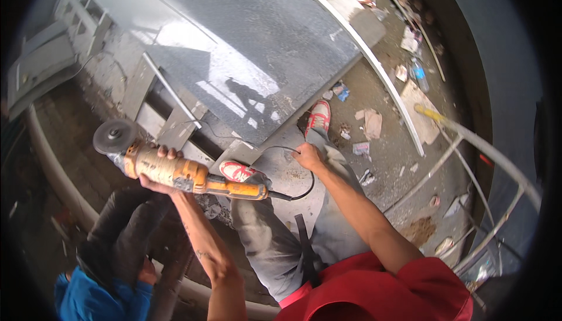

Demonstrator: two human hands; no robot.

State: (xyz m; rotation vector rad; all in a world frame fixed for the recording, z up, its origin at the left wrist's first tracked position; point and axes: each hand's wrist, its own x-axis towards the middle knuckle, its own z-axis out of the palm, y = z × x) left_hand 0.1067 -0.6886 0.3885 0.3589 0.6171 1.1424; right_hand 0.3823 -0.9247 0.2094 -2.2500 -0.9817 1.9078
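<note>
My left hand [157, 187] is wrapped round the body of an orange angle grinder [196, 176], its fingers showing over the top. The grinder lies sideways in the air, with its round cutting disc [114, 137] at the left end and its handle toward the right. A black power cord [312, 184] leaves the handle and loops up to my right hand [309, 157], which is closed on it. Beyond my hands lies a large grey stone slab [257, 45] with bright reflections. Whether the disc is spinning cannot be told.
Metal strips, a pale rod [170, 89] and a long white one [374, 66], lie by the slab. A person in blue [99, 297] sits close at lower left. Rubbish and a plastic bottle [419, 74] litter the right floor, near a metal tube frame [497, 151].
</note>
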